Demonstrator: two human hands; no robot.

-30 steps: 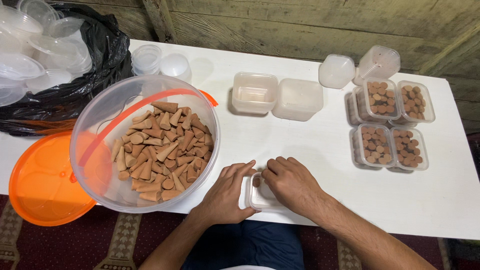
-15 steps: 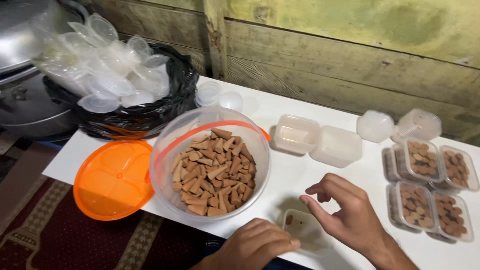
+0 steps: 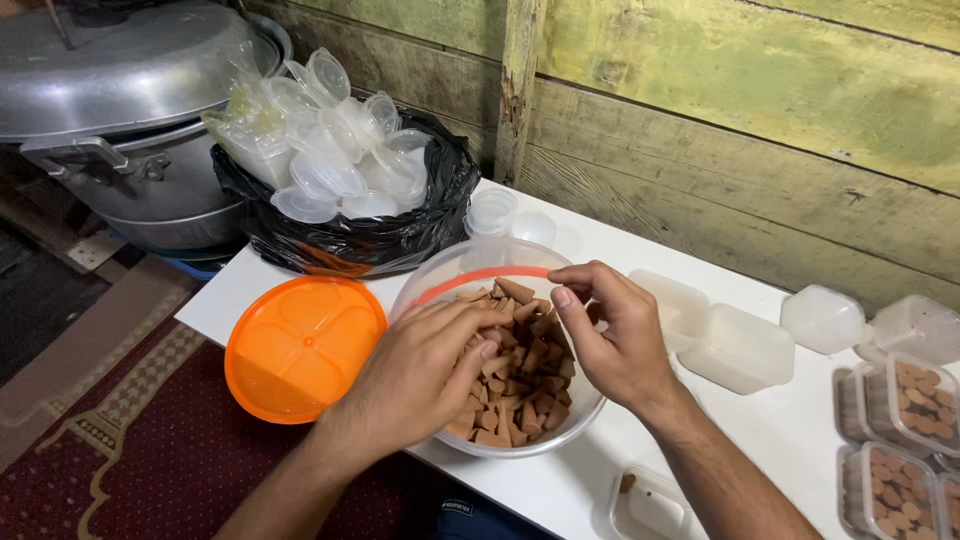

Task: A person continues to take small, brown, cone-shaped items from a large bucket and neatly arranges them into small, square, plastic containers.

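Both hands have moved from the small container at the table's near edge into the clear bowl [image 3: 500, 350]. That small clear container [image 3: 650, 505] now lies untouched near the right forearm with one brown piece inside, so gathering is under way. The left hand [image 3: 425, 375] rests palm-down, fingers curled on the brown biscuit sticks [image 3: 525, 385]; whether it grips any cannot be told. The right hand [image 3: 615, 335] pinches at the heap's far side. The sticks lie jumbled, long axes pointing every way. An orange lid [image 3: 300, 345] lies left of the bowl.

Both hands in clear bowl [image 3: 440, 290] of brown biscuit pieces [image 3: 520, 380]: left hand [image 3: 425, 375] fingers down among them, right hand [image 3: 610, 335] pinching above. Orange lid [image 3: 300, 345] beside the bowl on white surface [image 3: 560, 485].
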